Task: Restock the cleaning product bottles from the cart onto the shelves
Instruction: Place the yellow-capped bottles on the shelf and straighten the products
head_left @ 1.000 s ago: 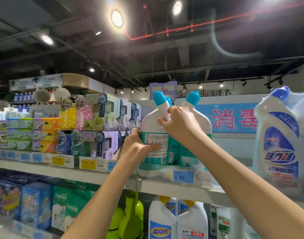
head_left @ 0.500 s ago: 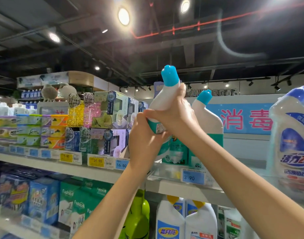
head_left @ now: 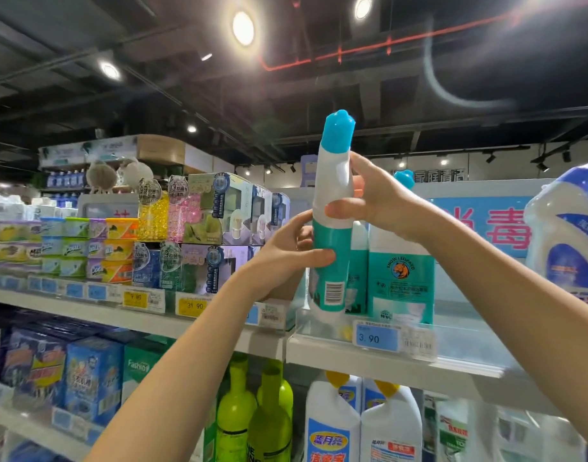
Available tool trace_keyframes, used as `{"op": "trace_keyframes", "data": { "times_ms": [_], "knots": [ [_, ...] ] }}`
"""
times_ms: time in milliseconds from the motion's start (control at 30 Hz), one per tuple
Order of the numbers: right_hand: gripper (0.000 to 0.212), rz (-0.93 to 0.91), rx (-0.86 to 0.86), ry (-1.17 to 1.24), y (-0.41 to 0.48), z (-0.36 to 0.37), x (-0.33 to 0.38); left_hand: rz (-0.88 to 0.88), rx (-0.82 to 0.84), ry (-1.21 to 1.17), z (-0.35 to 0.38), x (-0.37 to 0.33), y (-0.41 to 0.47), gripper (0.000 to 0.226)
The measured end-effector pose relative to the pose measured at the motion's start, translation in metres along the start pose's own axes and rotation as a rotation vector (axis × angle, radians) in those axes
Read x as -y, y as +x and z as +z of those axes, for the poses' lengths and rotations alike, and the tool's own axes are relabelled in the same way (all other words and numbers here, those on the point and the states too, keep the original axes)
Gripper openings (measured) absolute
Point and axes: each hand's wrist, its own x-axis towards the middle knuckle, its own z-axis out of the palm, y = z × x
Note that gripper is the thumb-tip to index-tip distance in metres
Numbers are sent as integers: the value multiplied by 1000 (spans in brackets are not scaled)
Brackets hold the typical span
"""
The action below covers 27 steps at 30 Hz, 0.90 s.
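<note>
Progress: one matching shelved bottle (head_left: pixel 401 278) is noted standing to the right of both hands. The cart is not seen, so remaining stock cannot be assessed. Placement is judged unfinished.

The left hand (head_left: pixel 282 258) is curled round the teal body of the held bottle (head_left: pixel 332 181). The right hand (head_left: pixel 379 201) is clamped on its white shoulder, higher up. The bottle's base is at the shelf (head_left: pixel 352 355) rail; seating cannot be confirmed.
</note>
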Motion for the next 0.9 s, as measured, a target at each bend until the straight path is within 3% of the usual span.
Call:
{"op": "trace_keyframes", "data": {
  "times_ms": [67,200,333,600,767,900],
  "knots": [
    [61,18,29,39,-3,-3,-6,26,-110,43,9,1,2,60],
    [23,93,-104,-117,-8,-1,-14,47,-415,222,26,6,10,70],
    [31,194,-242,-197,-7,0,-16,52,-551,452,34,4,16,73],
    [31,238,-181,-387,-5,4,-19,-37,-462,355,24,15,15,44],
    [38,266,-148,-597,-14,11,-27,-107,-409,287,29,35,12,39],
    [29,258,-150,-784,-19,15,-28,-135,-388,350,31,36,11,34]
  ]
}}
